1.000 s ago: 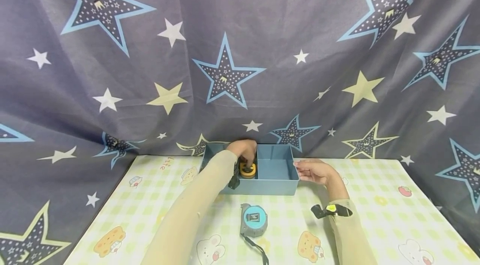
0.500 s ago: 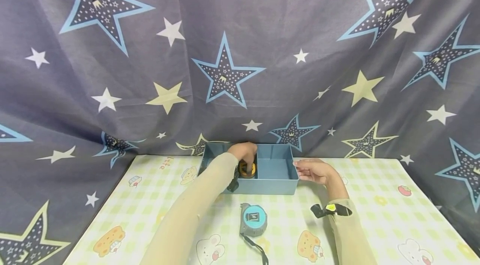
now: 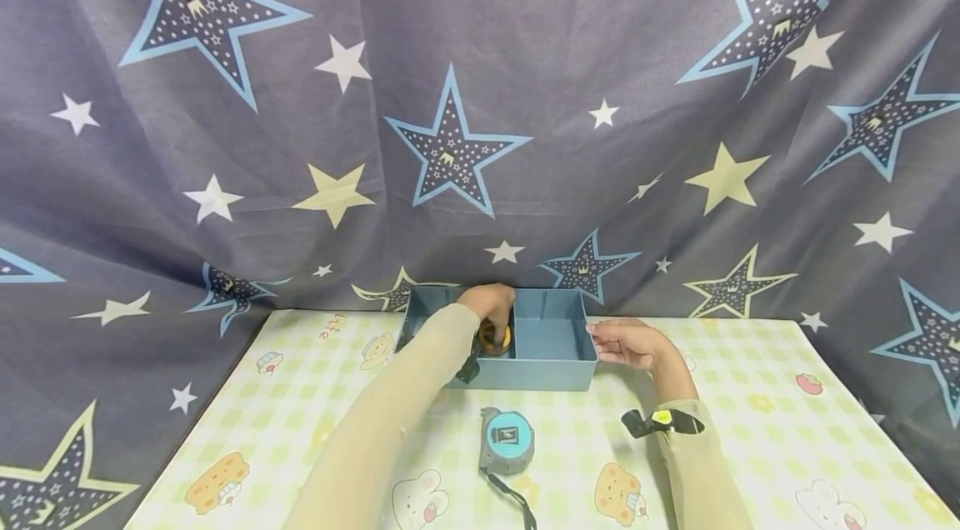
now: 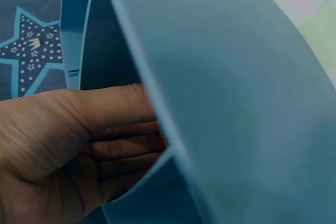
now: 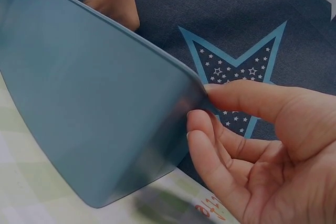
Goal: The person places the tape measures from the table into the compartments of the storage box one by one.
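Observation:
A blue-grey divided box (image 3: 525,375) stands at the back of the table. My left hand (image 3: 489,302) reaches down into its middle part, fingers round a yellow-and-black tape measure (image 3: 506,340). In the left wrist view the box wall (image 4: 210,77) hides the fingertips and the tape measure. At the right end, my right hand (image 3: 632,342) pinches the box at its rim and corner, thumb at the top edge and curled fingers against the outside. A grey tape measure (image 3: 508,440) with a turquoise face and black strap lies in front of the box.
The checked tablecloth (image 3: 285,397) carries printed bears and fruit. Directly behind the box hangs a dark curtain (image 3: 480,247) with stars. A divider (image 3: 515,330) separates the box's right compartment from the part with the left hand.
My left fingers have gone slightly lower over the yellow tape measure and cover more of it. My right hand, the box and the grey tape measure stay in place.

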Demonstrator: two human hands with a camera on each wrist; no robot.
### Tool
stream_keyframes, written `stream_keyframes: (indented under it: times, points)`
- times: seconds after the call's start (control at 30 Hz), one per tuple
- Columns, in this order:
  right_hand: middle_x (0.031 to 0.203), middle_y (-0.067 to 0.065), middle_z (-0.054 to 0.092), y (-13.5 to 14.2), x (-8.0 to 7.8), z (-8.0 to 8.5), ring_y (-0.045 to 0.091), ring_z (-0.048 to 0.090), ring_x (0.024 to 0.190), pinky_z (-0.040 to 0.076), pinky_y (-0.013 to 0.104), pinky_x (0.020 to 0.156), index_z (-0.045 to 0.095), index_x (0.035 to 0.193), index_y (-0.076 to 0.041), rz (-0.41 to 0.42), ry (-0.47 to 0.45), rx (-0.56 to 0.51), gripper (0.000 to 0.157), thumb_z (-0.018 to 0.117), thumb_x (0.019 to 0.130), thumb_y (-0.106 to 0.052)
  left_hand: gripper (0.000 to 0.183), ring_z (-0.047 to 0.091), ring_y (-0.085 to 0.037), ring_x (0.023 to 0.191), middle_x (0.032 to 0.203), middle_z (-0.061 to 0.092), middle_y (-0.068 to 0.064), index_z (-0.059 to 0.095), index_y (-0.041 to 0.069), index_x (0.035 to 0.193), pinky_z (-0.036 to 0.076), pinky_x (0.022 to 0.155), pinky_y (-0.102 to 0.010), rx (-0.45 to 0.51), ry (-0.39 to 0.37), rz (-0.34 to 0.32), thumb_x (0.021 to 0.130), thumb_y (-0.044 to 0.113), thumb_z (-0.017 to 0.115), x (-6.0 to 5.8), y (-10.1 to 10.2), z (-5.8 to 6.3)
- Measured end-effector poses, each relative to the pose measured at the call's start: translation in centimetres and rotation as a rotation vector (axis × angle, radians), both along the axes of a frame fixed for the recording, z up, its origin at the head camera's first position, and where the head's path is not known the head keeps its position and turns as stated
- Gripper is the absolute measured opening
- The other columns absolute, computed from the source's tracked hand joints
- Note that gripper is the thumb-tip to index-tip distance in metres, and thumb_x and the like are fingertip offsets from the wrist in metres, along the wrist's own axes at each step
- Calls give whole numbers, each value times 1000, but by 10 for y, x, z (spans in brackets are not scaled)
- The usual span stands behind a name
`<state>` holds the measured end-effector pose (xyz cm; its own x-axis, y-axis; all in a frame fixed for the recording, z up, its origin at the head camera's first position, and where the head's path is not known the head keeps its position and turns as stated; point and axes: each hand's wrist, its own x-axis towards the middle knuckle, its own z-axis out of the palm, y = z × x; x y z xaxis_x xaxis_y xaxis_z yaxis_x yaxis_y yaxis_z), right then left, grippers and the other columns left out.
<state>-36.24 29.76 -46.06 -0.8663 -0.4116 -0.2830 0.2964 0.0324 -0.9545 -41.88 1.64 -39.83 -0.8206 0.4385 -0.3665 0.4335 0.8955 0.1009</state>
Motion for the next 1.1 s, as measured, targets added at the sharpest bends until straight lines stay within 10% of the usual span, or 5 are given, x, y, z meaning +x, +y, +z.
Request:
stream_keyframes:
  times: [0.7, 0.9, 1.1]
  points:
    - [78, -8, 69, -1, -1, -7, 2, 67, 73, 59, 19, 72, 70, 94, -18, -16, -14, 18, 22, 53, 105, -11, 33, 41, -11, 60, 64, 47, 6, 59, 16, 65, 41, 59, -27, 111, -32, -53, 77, 20, 89, 6, -12, 13]
    - [79, -8, 69, 0, 0, -5, 2, 66, 74, 59, 19, 72, 70, 94, -19, -9, -8, 11, 22, 52, 105, -12, 40, 69, -21, 98, 115, 72, -6, 73, 8, 119, 58, 87, -35, 184, 21, -100, 85, 27, 84, 20, -22, 28]
    - [79, -8, 69, 0, 1, -2, 2, 66, 74, 59, 19, 72, 70, 93, -20, -19, -8, 14, 23, 53, 105, -11, 47, 65, -25, 120, 131, 69, -11, 67, 7, 132, 55, 100, -39, 338, 46, -173, 92, 29, 77, 44, -32, 42]
